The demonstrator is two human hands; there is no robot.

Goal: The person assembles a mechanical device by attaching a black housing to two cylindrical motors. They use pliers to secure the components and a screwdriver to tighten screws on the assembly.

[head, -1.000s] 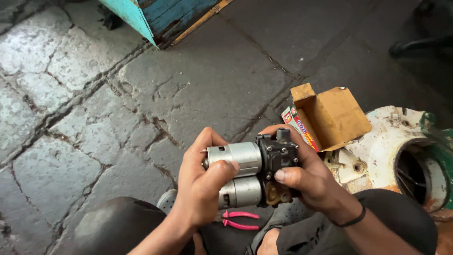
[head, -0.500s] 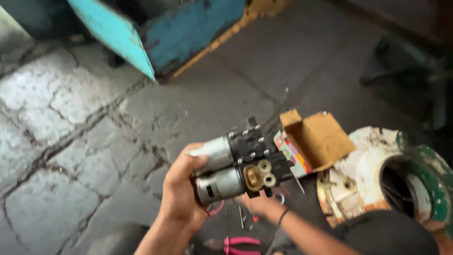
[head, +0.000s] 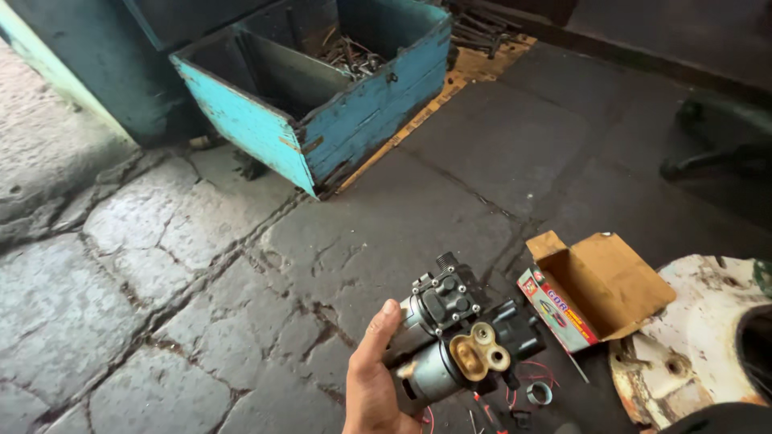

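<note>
The left hand [head: 374, 386] is wrapped around the silver cylinders of a twin motor pump [head: 450, 337], thumb up along its side, holding it above the cracked stone floor [head: 161, 265]. Just right of the pump lies an open cardboard box [head: 599, 285]; a small metal ring [head: 539, 393] lies below it. A blue wooden crate [head: 322, 88] stands well beyond the pump. The right hand is out of sight.

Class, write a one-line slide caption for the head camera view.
Left hand holds a twin-motor pump above a stone floor, near an open cardboard box and a blue wooden crate.
</note>
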